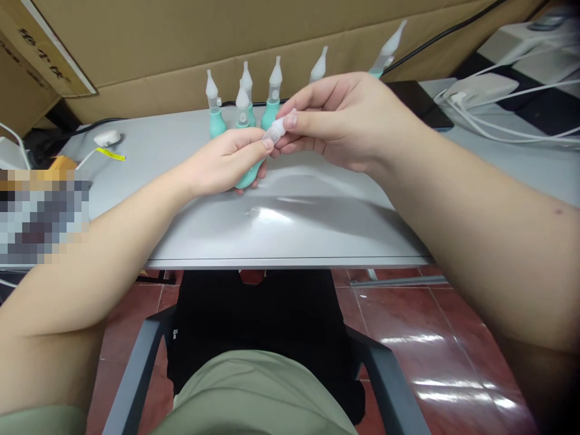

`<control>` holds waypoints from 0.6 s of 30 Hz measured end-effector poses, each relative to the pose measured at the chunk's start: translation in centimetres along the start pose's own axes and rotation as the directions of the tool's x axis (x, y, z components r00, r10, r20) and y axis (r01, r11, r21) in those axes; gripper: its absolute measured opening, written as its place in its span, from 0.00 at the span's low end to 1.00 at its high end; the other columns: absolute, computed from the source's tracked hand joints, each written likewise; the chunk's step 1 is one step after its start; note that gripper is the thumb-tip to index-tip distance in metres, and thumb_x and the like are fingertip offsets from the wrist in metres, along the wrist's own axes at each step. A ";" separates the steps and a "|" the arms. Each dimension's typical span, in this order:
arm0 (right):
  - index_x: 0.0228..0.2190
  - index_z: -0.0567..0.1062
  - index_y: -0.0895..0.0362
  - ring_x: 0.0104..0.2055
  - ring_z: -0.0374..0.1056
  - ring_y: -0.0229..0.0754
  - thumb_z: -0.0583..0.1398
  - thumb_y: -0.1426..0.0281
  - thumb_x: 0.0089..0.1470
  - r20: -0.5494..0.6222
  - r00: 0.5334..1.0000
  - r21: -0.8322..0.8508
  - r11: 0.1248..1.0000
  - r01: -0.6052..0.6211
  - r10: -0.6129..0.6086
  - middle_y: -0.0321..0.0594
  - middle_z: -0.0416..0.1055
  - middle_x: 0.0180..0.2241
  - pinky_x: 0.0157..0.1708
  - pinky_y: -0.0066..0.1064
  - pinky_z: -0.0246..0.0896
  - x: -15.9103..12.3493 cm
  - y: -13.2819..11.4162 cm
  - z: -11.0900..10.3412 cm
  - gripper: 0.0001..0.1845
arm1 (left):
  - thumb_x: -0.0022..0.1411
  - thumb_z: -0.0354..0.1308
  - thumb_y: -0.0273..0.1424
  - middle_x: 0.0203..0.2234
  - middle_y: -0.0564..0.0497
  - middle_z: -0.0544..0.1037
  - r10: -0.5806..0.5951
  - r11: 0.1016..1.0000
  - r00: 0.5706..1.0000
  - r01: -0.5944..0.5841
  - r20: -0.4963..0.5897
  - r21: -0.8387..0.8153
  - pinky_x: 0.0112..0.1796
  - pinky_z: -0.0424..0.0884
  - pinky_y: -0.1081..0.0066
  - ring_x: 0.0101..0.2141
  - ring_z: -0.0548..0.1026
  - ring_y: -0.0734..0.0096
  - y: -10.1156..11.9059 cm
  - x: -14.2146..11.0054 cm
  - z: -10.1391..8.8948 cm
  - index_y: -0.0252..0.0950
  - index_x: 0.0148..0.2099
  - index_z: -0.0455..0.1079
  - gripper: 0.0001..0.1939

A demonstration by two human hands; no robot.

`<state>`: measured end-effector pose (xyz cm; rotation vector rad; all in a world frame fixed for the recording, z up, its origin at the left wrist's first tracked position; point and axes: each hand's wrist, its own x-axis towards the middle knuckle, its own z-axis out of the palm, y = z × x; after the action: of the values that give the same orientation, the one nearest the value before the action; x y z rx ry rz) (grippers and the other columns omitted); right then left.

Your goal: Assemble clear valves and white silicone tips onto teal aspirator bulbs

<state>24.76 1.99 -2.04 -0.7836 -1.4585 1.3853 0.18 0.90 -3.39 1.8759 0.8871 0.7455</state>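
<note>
My left hand [226,163] is wrapped round a teal rubber bulb [249,176], holding it just above the grey table [281,229]. My right hand [344,118] pinches the clear plastic tip [276,129] at the bulb's top between thumb and fingers. The two hands meet over the middle of the table. Behind them stand several finished teal bulbs with clear pointed tips [214,109], upright in a loose row along the table's back edge.
A brown cardboard wall [226,54] rises behind the table. White cables and power adapters [480,90] lie at the right, a black flat device [417,99] beside them. A white plug with a yellow tag [106,140] sits at the left. My lap and a grey chair arm [136,368] show below.
</note>
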 end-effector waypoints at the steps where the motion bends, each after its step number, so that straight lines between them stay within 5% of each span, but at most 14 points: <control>1: 0.35 0.92 0.57 0.35 0.88 0.42 0.79 0.86 0.69 0.002 1.000 -0.024 0.999 0.023 -0.023 0.41 0.90 0.34 0.43 0.30 0.90 0.0 0.0 -0.1 0.14 | 0.95 0.62 0.46 0.35 0.48 0.84 0.009 1.000 1.000 -0.009 0.004 0.002 0.27 0.77 0.69 0.32 0.84 0.65 -0.1 0.0 0.0 0.41 0.47 0.82 0.21; 7: 0.33 0.92 0.56 0.36 0.89 0.41 0.76 0.90 0.70 0.021 0.996 -0.117 0.989 0.094 -0.092 0.38 0.89 0.31 0.42 0.27 0.89 0.1 -0.1 -0.3 0.19 | 0.93 0.65 0.54 0.34 0.50 0.83 0.102 0.994 0.992 -0.105 0.071 0.034 0.25 0.73 0.67 0.28 0.80 0.67 -0.8 0.3 -0.6 0.42 0.47 0.79 0.24; 12: 0.31 0.94 0.53 0.33 0.87 0.37 0.75 0.90 0.69 0.021 0.997 -0.171 0.982 0.079 -0.077 0.35 0.88 0.30 0.39 0.24 0.87 0.3 -0.1 -0.5 0.22 | 0.79 0.64 0.81 0.31 0.50 0.83 0.117 0.982 0.987 -0.131 0.108 0.135 0.24 0.72 0.66 0.24 0.77 0.69 -1.1 0.4 -0.9 0.43 0.44 0.75 0.44; 18: 0.34 0.96 0.55 0.36 0.87 0.42 0.82 0.82 0.61 0.010 0.996 -0.190 0.978 0.088 -0.088 0.37 0.89 0.32 0.44 0.32 0.90 0.3 0.2 -0.8 0.11 | 0.72 0.59 0.89 0.33 0.49 0.83 0.120 0.974 0.987 -0.137 0.103 0.181 0.25 0.74 0.63 0.25 0.78 0.67 -1.1 0.3 -0.9 0.44 0.43 0.73 0.49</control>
<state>25.33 2.56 -2.20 -0.8269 -1.6244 1.1922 -0.60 1.96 -3.95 2.1336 0.8062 0.6668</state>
